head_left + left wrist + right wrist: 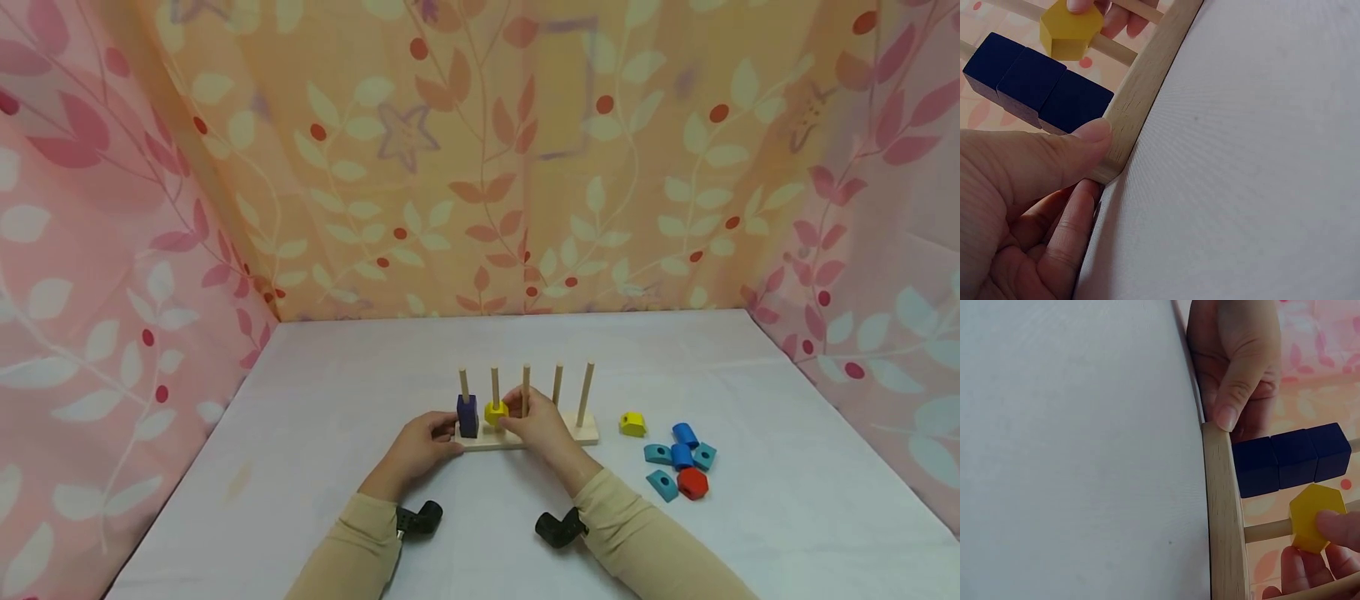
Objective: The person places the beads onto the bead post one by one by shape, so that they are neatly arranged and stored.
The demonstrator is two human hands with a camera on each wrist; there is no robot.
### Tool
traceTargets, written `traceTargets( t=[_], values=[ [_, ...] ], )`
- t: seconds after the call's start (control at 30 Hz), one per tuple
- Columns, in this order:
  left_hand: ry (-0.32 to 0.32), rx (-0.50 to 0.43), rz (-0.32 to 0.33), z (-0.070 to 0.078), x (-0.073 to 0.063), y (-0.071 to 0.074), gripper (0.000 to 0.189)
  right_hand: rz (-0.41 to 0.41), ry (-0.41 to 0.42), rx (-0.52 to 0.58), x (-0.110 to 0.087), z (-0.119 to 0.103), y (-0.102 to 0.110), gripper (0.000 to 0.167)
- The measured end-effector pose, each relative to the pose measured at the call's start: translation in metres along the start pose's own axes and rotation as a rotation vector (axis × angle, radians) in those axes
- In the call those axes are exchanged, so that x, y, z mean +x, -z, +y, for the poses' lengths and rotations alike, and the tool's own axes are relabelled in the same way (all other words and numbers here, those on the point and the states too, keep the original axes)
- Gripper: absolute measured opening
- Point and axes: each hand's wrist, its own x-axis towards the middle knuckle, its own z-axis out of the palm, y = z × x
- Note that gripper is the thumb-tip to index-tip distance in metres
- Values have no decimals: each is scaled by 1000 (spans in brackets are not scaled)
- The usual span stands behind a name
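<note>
Nearest, two beige sleeves (352, 533) came in from the lower edge, a black device (427, 517) at each wrist, and both forearms angled inward over the white tabletop (487, 533). The left hand (420, 442) gripped the left end of the wooden base (491, 444), its thumb flat along the near edge and its fingers bent round behind the end. The right hand (540, 421) reached across the middle of the base, pinching a yellow hexagonal block (495, 414) with the thumb on the near side and the fingertips on the far side; its grasp was only as wide as the block.

To the right lay a loose group: one red many-sided block (692, 483), three teal arched blocks (663, 485) with dark holes, and two blue cylinders (682, 456). A little farther back and closer to the base was one loose yellow block (632, 424), so there were two yellow ones altogether.

The base was pale, plain-grained wood. Five slim, upright pegs (585, 396) stood on it in a row. Three dark blue square-sided blocks (1029, 78) sat stacked on the leftmost peg, their faces closely aligned. The held yellow block, smooth and bright, was threaded on the second peg, above the base with bare peg showing beneath it. Beyond the tabletop hung an orange leaf-patterned curtain (480, 167).
</note>
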Motion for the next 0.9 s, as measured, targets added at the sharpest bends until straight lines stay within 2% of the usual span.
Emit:
traceTargets(
  t=[0.5, 0.73, 0.9],
  values=[
    [-12, 9, 4, 0, -1, 3, 51, 10, 22, 1, 0, 3, -5, 27],
    [-8, -39, -6, 2, -3, -2, 51, 15, -2, -19, -1, 6, -4, 30],
    [0, -10, 4, 4, -4, -2, 51, 11, 29, -17, -2, 6, -6, 32]
  ],
)
